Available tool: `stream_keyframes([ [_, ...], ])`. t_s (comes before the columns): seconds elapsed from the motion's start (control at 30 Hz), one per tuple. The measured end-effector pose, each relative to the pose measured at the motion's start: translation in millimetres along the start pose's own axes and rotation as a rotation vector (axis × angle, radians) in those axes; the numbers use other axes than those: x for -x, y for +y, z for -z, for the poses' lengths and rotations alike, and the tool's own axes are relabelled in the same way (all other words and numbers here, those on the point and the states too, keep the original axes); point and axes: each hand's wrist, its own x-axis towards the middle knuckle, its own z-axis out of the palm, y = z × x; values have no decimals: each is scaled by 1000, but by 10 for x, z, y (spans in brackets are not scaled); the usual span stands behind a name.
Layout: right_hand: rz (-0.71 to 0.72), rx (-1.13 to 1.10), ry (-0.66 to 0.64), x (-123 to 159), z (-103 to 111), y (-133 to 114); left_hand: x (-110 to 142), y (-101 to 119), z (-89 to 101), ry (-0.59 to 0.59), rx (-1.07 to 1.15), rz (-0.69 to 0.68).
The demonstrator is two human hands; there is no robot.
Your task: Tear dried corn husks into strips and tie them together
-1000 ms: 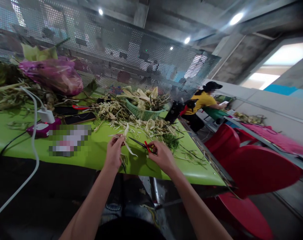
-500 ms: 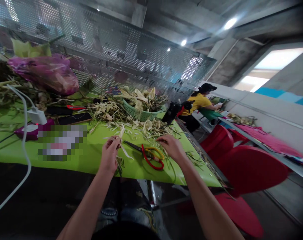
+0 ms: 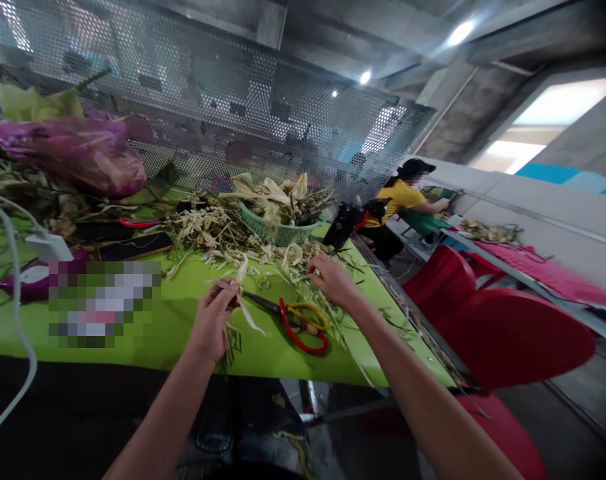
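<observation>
Between the pinched fingers of my left hand is a pale strip of dried husk, one end pointing up and a loose tail hanging to the right. My right hand is over the near right edge of the heap of scraps, its fingers curled together; whether they hold anything is hidden. Scissors with one red and one yellow handle lie on the table between my hands, blades pointing toward the left hand. Pale husk scraps are heaped beyond both hands.
A green basket filled with dried husks stands behind the scraps. At left are a phone, a purple power socket, a white cable and a pink plastic bag. Red chairs and a person in yellow are at right.
My right hand has moved up and slightly left, toward the scraps, its fingers more curled. My left hand still pinches the husk strip. The view has shifted a little.
</observation>
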Motion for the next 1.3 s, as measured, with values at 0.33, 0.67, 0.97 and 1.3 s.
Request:
stream_keyframes([
  [0.33, 109, -61, -189, 140, -36, -70, -88, -19, -229, -99, -63, 53],
  [0.67, -175, -884, -55, 95, 123, -29, -99, -50, -376, -172, -43, 116],
  [0.97, -155, -1063, 83, -64, 371, -326, -145, -99, -573, -300, -49, 275],
  [1.3, -116, -1105, 82, -105, 272, -481, -182, -101, -552, -310, 23, 378],
])
